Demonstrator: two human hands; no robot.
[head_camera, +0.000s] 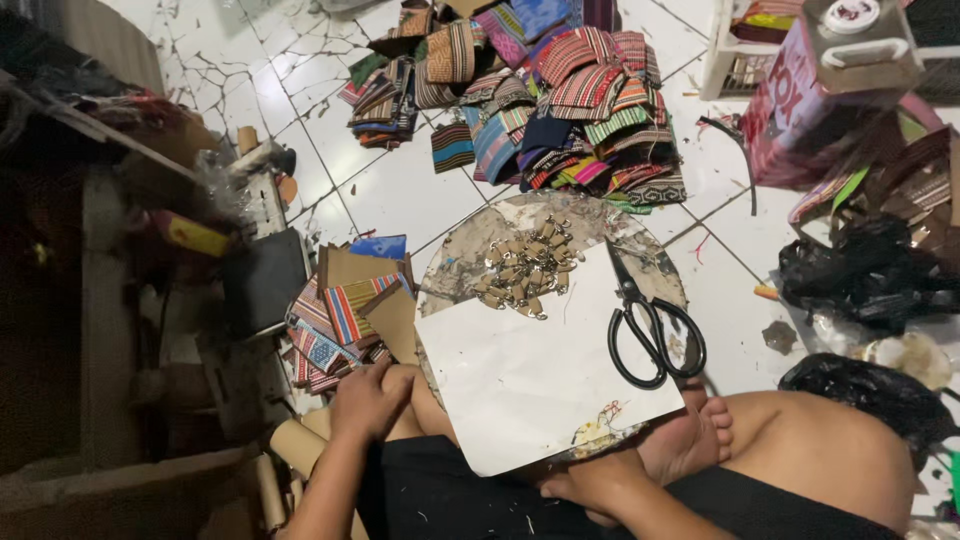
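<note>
White floor tiles (400, 190), cracked in places, carry a big heap of striped woven pouches (560, 100) at the top of the view. Nearer the seated person lies a round board (470, 255), stained and worn, with a white sheet of paper (530, 370) over its lower half. A pile of small metal clasps (525, 275) sits on the board at the sheet's upper edge, and black scissors (650, 325) lie closed on the sheet's right side. The left hand (368, 400) rests flat on the knee, fingers loosely together, holding nothing, just beside a stack of striped fabric pieces and brown card (345, 305). The right hand (595, 485) lies by the foot, partly under the sheet's lower edge; I cannot tell whether its fingers are spread or closed. Dark clutter on the left is too dim to make out. Black plastic bags (860, 270) on the right are cut off by the frame.
</note>
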